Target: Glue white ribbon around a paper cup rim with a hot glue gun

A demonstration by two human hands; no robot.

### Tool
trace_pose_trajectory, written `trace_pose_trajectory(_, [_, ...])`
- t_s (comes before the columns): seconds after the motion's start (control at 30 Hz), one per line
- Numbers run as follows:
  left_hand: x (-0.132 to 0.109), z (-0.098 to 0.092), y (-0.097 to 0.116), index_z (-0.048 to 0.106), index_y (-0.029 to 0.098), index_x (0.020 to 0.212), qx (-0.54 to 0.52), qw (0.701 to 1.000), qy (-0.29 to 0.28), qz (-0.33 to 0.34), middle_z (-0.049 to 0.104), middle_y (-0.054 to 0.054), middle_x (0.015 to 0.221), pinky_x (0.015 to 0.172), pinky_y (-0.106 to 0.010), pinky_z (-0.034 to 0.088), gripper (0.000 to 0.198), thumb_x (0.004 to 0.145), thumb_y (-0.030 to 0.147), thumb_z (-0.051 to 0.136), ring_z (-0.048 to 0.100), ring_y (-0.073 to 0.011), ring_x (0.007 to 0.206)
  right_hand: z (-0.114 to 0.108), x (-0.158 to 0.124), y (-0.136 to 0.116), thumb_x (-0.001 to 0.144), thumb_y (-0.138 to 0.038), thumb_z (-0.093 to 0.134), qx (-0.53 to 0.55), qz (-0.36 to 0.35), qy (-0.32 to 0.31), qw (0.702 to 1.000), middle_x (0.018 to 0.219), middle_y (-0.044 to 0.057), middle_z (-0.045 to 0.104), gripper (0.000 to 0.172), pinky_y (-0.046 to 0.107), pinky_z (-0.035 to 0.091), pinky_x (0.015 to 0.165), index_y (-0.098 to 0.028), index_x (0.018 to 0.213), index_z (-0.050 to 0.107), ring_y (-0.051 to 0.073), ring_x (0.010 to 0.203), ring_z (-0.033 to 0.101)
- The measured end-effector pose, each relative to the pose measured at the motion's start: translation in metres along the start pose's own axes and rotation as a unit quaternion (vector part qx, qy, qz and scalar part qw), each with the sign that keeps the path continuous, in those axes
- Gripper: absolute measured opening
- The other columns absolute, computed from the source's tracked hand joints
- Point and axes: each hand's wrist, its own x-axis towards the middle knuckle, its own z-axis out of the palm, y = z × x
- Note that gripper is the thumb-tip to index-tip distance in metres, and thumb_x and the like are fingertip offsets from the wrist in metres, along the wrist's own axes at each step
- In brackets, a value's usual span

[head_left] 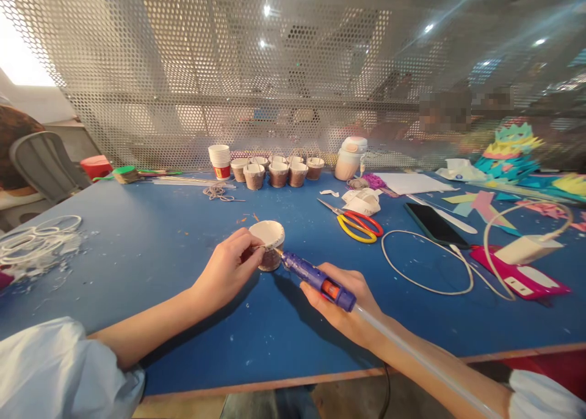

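Note:
A small paper cup (267,234) with a white rim and a brown wrapped side stands on the blue table in front of me. My left hand (231,263) is at the cup's left side, thumb and fingertips pinched on what looks like a thin piece of string against the rim. In my right hand (352,297) is a purple hot glue gun (311,275), its nozzle at the cup's right side, close to or touching it. A long clear glue stick (407,346) runs out of the gun's back end over my forearm.
Several wrapped cups (278,174) with string handles stand at the back, beside stacked paper cups (220,159) and loose string (218,192). Scissors (357,223), a phone (434,223), a white cable (428,291) and paper scraps (488,208) lie right; white cord (39,239) lies left.

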Motion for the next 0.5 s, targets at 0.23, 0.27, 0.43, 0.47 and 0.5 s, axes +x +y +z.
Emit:
trace_pose_trajectory(0.23, [-0.0003, 0.0003, -0.0008, 0.060, 0.018, 0.076, -0.011, 1.000, -0.011, 0.005, 0.058, -0.002, 0.078, 0.069, -0.028, 0.042, 0.022, 0.092, 0.028, 0.047, 0.055, -0.0151, 0.074, 0.0021, 0.0023, -0.0006, 0.085, -0.025, 0.057, 0.003, 0.008, -0.011, 1.000, 0.055, -0.003, 0.057, 0.012, 0.020, 0.040, 0.048, -0.020, 0.074, 0.055, 0.008, 0.044, 0.046])
trace_pose_trajectory(0.27, [-0.0002, 0.0003, -0.0007, 0.059, 0.018, 0.076, -0.012, 1.000, -0.013, 0.008, 0.058, -0.002, 0.078, 0.070, -0.028, 0.042, 0.023, 0.092, 0.028, 0.047, 0.055, -0.0154, 0.074, 0.0021, 0.0025, -0.0007, 0.085, -0.026, 0.057, 0.002, 0.009, -0.015, 1.000, 0.055, -0.003, 0.057, 0.013, 0.020, 0.039, 0.048, -0.020, 0.073, 0.055, 0.008, 0.044, 0.046])
trace_pose_trajectory(0.43, [0.0000, 0.0018, 0.0003, 0.058, 0.018, 0.075, -0.007, 1.000, -0.010, 0.019, 0.057, -0.002, 0.077, 0.067, -0.028, 0.041, 0.023, 0.093, 0.028, 0.047, 0.053, -0.0151, 0.072, 0.0023, 0.0021, 0.0000, 0.085, -0.026, 0.057, -0.001, 0.000, -0.023, 1.000, 0.056, -0.004, 0.055, 0.016, 0.020, 0.039, 0.049, -0.020, 0.071, 0.053, 0.008, 0.045, 0.044])
trace_pose_trajectory(0.47, [-0.0002, 0.0024, 0.0004, 0.058, 0.018, 0.074, -0.004, 1.000, -0.009, 0.021, 0.056, -0.002, 0.077, 0.066, -0.028, 0.041, 0.023, 0.092, 0.028, 0.047, 0.053, -0.0150, 0.072, 0.0023, 0.0018, 0.0004, 0.085, -0.025, 0.058, -0.003, -0.004, -0.020, 1.000, 0.055, -0.004, 0.054, 0.016, 0.020, 0.038, 0.049, -0.020, 0.070, 0.053, 0.008, 0.045, 0.043])
trace_pose_trajectory(0.5, [-0.0004, 0.0028, 0.0004, 0.058, 0.018, 0.075, -0.001, 1.000, -0.009, 0.022, 0.056, -0.002, 0.076, 0.066, -0.028, 0.041, 0.023, 0.092, 0.028, 0.047, 0.052, -0.0149, 0.071, 0.0023, 0.0014, 0.0008, 0.085, -0.025, 0.058, -0.006, -0.009, -0.017, 1.000, 0.055, -0.004, 0.053, 0.016, 0.020, 0.038, 0.048, -0.020, 0.070, 0.052, 0.008, 0.045, 0.042])
